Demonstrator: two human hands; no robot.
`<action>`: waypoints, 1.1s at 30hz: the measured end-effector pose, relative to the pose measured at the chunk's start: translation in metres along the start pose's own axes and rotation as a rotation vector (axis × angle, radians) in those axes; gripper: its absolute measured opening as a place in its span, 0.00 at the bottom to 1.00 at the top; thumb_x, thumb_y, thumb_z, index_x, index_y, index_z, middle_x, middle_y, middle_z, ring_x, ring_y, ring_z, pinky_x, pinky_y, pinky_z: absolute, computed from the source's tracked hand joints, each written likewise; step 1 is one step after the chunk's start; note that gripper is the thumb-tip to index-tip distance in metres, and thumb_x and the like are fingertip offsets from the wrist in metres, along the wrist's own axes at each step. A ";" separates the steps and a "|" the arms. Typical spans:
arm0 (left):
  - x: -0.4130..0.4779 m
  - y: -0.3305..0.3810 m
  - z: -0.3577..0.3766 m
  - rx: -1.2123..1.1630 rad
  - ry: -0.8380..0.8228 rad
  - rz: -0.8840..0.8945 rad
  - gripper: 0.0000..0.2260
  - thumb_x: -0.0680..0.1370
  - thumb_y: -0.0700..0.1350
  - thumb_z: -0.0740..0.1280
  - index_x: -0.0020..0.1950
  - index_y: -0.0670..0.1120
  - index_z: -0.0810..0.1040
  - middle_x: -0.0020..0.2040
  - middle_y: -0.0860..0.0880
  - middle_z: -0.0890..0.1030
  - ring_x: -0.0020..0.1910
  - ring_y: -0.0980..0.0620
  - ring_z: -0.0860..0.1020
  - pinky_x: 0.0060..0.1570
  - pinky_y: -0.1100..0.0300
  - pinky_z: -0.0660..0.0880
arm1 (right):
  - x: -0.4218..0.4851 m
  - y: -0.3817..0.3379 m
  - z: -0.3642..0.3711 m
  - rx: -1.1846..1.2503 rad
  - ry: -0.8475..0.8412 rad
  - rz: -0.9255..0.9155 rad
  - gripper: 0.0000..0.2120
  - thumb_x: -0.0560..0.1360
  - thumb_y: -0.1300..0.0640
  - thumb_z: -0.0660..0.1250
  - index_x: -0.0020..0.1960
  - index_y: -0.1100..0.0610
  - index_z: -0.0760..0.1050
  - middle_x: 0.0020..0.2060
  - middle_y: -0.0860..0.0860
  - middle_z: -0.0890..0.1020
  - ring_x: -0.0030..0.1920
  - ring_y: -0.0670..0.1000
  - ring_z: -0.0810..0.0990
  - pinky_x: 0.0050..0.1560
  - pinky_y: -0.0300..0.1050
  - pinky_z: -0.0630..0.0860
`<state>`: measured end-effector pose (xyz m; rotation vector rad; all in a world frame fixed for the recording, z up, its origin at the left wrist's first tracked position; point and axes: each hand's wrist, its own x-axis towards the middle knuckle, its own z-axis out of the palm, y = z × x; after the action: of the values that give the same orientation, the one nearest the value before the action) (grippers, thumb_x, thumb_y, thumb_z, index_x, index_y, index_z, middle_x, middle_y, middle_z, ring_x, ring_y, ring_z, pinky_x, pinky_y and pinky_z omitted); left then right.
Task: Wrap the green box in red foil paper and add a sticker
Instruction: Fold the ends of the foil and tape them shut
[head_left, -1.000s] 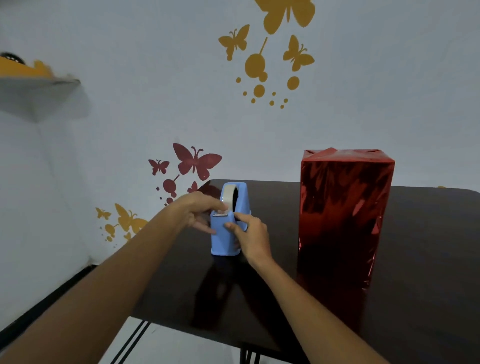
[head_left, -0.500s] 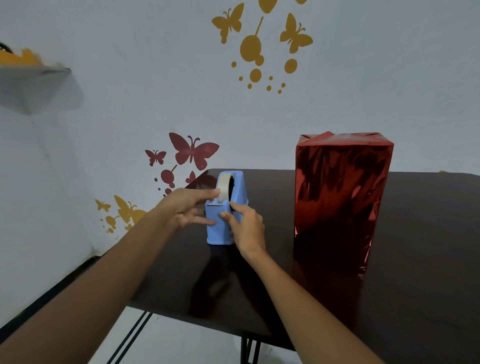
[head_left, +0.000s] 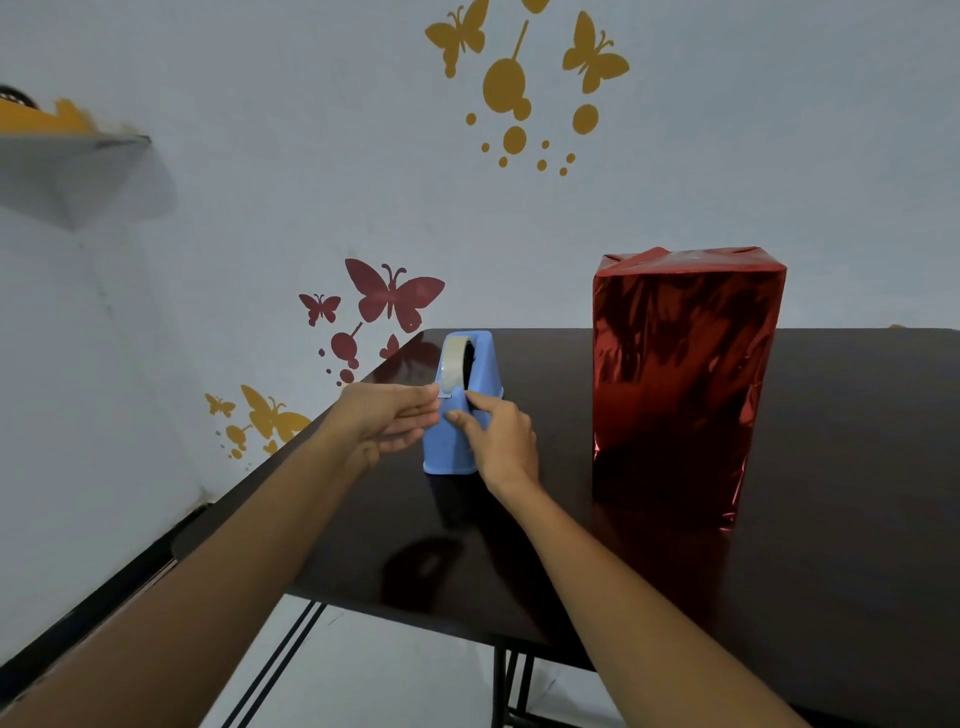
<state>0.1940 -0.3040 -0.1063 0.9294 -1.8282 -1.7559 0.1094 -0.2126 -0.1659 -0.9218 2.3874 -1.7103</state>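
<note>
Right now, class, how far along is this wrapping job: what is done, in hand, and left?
Done: the tall box stands covered in shiny red foil paper on the dark table. In hand: the right hand holds the blue plastic tape dispenser while the left hand reaches its tape end. Left: no sticker shows yet.

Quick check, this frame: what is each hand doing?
Left hand: fingertips at the tape end; pinch cannot be told.
Right hand: holds the blue tape dispenser.
</note>
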 end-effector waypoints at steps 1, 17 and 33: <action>-0.001 -0.003 0.000 -0.043 -0.007 -0.013 0.04 0.73 0.42 0.72 0.42 0.42 0.80 0.32 0.51 0.84 0.33 0.57 0.82 0.34 0.65 0.77 | 0.000 0.000 0.000 0.000 -0.002 0.000 0.21 0.75 0.49 0.66 0.66 0.53 0.73 0.62 0.54 0.76 0.61 0.56 0.75 0.54 0.51 0.75; 0.001 -0.051 0.028 -0.294 0.278 0.245 0.03 0.72 0.39 0.73 0.40 0.41 0.81 0.35 0.43 0.83 0.33 0.51 0.82 0.33 0.65 0.79 | 0.002 0.003 -0.001 0.010 -0.007 -0.013 0.22 0.75 0.50 0.67 0.67 0.54 0.72 0.63 0.53 0.76 0.61 0.55 0.75 0.58 0.49 0.75; -0.082 0.021 0.050 -0.333 0.109 0.543 0.02 0.71 0.42 0.72 0.41 0.48 0.84 0.40 0.49 0.85 0.44 0.52 0.83 0.47 0.60 0.76 | -0.064 -0.075 -0.111 0.046 0.138 -0.595 0.19 0.78 0.55 0.63 0.67 0.45 0.69 0.55 0.40 0.80 0.50 0.41 0.80 0.52 0.37 0.76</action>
<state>0.2103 -0.2106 -0.0795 0.3450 -1.4731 -1.5541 0.1519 -0.1029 -0.0756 -1.6866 2.2798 -2.0511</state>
